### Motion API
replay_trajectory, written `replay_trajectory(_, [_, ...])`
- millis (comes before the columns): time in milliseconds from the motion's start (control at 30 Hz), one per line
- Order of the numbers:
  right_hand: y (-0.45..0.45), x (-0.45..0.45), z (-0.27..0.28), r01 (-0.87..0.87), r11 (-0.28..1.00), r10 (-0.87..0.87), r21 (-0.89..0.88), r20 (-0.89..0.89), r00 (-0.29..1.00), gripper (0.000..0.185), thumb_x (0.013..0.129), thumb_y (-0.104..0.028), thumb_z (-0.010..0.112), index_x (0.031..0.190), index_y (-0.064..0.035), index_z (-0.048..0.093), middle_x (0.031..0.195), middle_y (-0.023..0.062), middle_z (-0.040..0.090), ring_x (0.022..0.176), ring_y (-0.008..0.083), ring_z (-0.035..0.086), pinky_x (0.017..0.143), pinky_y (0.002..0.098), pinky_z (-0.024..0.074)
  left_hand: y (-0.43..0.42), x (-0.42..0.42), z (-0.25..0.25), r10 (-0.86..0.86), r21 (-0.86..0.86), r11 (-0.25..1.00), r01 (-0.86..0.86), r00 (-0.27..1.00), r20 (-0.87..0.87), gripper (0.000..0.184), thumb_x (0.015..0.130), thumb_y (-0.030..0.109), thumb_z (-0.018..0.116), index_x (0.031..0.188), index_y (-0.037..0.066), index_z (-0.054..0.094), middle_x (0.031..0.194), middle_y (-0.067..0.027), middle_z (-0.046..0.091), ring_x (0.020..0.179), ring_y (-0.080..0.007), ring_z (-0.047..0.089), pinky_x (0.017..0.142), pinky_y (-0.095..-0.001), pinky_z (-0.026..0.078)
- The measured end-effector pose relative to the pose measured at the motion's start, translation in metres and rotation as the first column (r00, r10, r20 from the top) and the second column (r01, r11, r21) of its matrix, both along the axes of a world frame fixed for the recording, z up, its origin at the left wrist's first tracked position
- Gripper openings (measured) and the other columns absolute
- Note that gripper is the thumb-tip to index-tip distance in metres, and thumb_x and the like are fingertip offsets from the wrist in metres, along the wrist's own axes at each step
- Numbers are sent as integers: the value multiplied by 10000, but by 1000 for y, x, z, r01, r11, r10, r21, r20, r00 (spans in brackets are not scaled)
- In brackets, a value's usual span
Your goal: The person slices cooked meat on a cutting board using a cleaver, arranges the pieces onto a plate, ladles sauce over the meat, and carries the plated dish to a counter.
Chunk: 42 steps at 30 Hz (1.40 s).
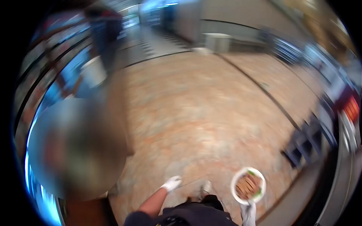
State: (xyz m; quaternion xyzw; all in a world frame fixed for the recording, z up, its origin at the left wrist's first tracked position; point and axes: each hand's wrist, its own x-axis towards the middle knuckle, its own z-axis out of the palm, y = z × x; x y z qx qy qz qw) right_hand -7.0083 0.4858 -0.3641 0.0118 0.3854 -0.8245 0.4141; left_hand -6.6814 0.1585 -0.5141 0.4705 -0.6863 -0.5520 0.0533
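At the lower middle, my left hand [172, 183] wears a white glove and hangs over the tiled floor; its fingers look curled, but blur hides whether anything is in them. To the right, my right hand [249, 211], also in a light glove, grips the near edge of a round white bowl [233, 184]. Brown sliced food [247, 186] with some green at its edges lies in the bowl. A shoe [206, 187] shows between the hands.
A large blurred round shape [77, 150] fills the lower left, near shelves or a counter. Dark chairs [309, 141] stand at the right. A pale box-like bin [217, 43] is by the far wall, and a passage [151, 41] opens at the back.
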Motion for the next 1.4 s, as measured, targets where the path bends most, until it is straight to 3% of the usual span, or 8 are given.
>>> replay_trajectory(100, [-41, -48, -46, 19, 999, -24, 47, 96, 995, 590, 862, -63, 644, 1412, 49, 463, 1323, 201, 627, 1255, 359, 611, 1127, 547, 476, -57, -11, -125, 32, -38, 999, -33, 999, -17, 374, 1021, 232, 581, 1305, -2, 647, 1234, -147, 708, 1139, -259, 653, 991, -363, 513])
replay_trajectory(267, [-164, -166, -21, 74, 997, -70, -17, 189, 980, 522, 960, -25, 535, 1451, 81, 395, 1449, 241, 525, 1332, 368, 558, 1176, 546, 432, -161, -180, -60, -431, -70, 838, 541, 735, 524, 362, 1022, 256, 539, 1267, 17, 656, 1216, -168, 701, 1121, -310, 663, 938, -409, 535])
replay_trajectory(967, [-371, -576, 37, 505, 861, -508, 54, 82, 857, 610, 890, -40, 578, 1458, 47, 374, 1436, 219, 531, 1332, 368, 559, 1154, 567, 457, -537, -754, -63, -713, 61, 532, 845, 408, 570, 226, 961, 199, 584, 1103, 45, 669, 963, -156, 702, 834, -266, 678, 695, -391, 550])
replay_trajectory(1067, [-389, -636, 63, 606, 791, -610, 81, 29, 792, 596, 885, -37, 569, 1448, 49, 391, 1423, 213, 540, 1310, 362, 575, 1138, 564, 473, -585, -883, -73, -720, 30, 579, 815, 493, 488, 207, 952, 191, 591, 1080, 49, 671, 927, -154, 703, 793, -260, 680, 661, -388, 552])
replay_trajectory(1167, [-405, -730, 39, 670, 732, -678, 120, 33, 735, 574, 882, -22, 534, 1437, 53, 407, 1414, 213, 543, 1293, 362, 586, 1120, 554, 495, -614, -1047, -107, -487, 222, 860, 459, 868, 92, 188, 944, 182, 597, 1056, 52, 673, 891, -153, 703, 752, -254, 682, 626, -385, 554])
replay_trajectory(1233, [-410, -792, 8, 679, 723, -686, 132, 15, 728, 565, 875, -4, 503, 1430, 56, 415, 1404, 216, 547, 1284, 366, 592, 1108, 553, 506, -609, -1131, -59, -423, 202, 890, 410, 905, 29, 73, 924, 132, 632, 931, 60, 633, 704, -37, 590, 571, -139, 560, 509, -291, 469])
replay_trajectory(1333, [-422, -887, 17, 693, 719, -695, 49, 55, 717, 608, 864, 23, 484, 1461, 65, 375, 1435, 217, 518, 1299, 379, 576, 1095, 550, 515, -609, -1199, -57, -412, 225, 886, 406, 911, -20, 152, 936, 139, 587, 1038, 42, 647, 812, -60, 667, 655, -220, 624, 561, -397, 509])
replay_trajectory(1400, [-439, -954, 31, 687, 726, -686, 30, 85, 722, 623, 862, 27, 485, 1472, 69, 360, 1456, 218, 498, 1319, 385, 559, 1101, 548, 511, -633, -1214, -110, -712, -467, 246, 849, 485, 508, 254, 989, 252, 572, 1063, 29, 668, 939, -144, 725, 812, -321, 682, 708, -464, 558])
